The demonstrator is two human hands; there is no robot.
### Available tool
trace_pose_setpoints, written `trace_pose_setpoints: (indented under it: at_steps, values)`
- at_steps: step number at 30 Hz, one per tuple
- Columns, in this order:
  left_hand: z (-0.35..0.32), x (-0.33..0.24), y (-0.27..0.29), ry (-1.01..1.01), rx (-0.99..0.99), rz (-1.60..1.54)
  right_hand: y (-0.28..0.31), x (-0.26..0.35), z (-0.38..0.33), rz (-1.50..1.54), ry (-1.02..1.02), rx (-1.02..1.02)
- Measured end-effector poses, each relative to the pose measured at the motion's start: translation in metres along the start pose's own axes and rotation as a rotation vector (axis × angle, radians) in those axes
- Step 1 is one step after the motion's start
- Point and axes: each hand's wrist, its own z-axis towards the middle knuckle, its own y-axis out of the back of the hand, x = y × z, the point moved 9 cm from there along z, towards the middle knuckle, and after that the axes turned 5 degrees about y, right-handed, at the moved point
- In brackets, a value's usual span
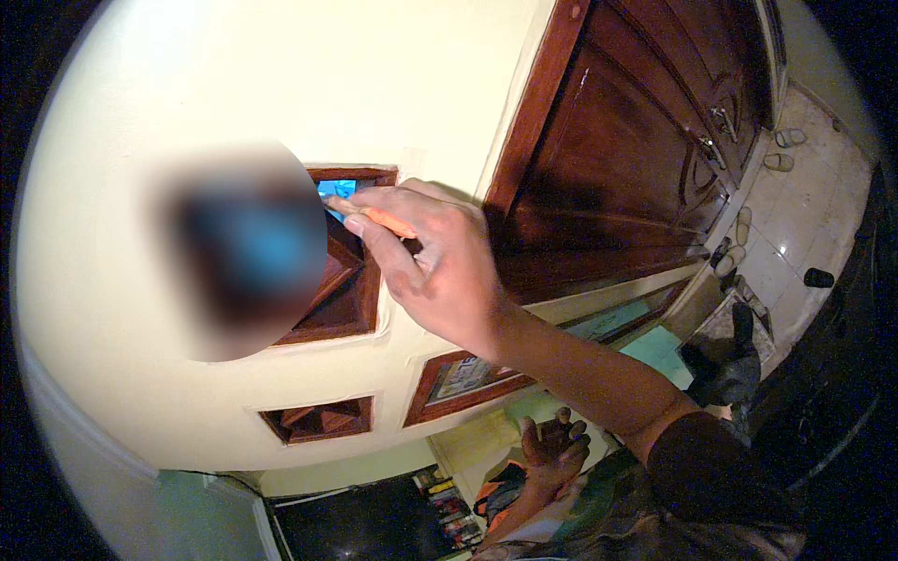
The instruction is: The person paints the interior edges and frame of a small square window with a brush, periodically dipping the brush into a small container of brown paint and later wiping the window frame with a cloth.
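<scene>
My right hand (pixel 444 252) reaches up to a dark-red wooden frame (pixel 348 309) set in a cream wall. Thumb and fingers pinch a slim orange and tan tool (pixel 385 220), whose exact kind I cannot make out. Its tip lies close to a small bright blue pane (pixel 337 189) in the frame's upper corner. A round blurred patch hides the left part of this frame. Lower down, near my body, my left hand (pixel 554 447) is raised with its palm showing. Its fingers are apart and slightly bent, and nothing is seen in them.
A large carved wooden door (pixel 608 159) with metal handles stands to the right. Several slippers (pixel 778 161) lie on the tiled floor (pixel 814 224). Below are a smaller wooden frame (pixel 318 419), a long framed panel (pixel 468 379) and a dark screen-like surface (pixel 360 524).
</scene>
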Motion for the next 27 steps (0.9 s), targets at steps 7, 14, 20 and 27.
trace_pose_setpoints:
  at_steps: [7, 14, 20, 27]
  values:
    - [-0.004, 0.007, -0.011, 0.063, 0.063, -0.054, 0.016, -0.004, -0.012, 0.026, -0.130, 0.096]
    - [0.003, 0.009, -0.006, 0.073, 0.176, -0.076, -0.004, -0.022, -0.023, 0.231, -0.275, 0.003]
    - [-0.001, 0.011, 0.010, 0.038, -0.017, -0.157, 0.010, -0.009, -0.022, 0.165, -0.351, -0.027]
    - [-0.007, 0.008, 0.022, -0.034, 0.083, -0.064, 0.030, -0.008, -0.035, 0.011, -0.442, 0.031]
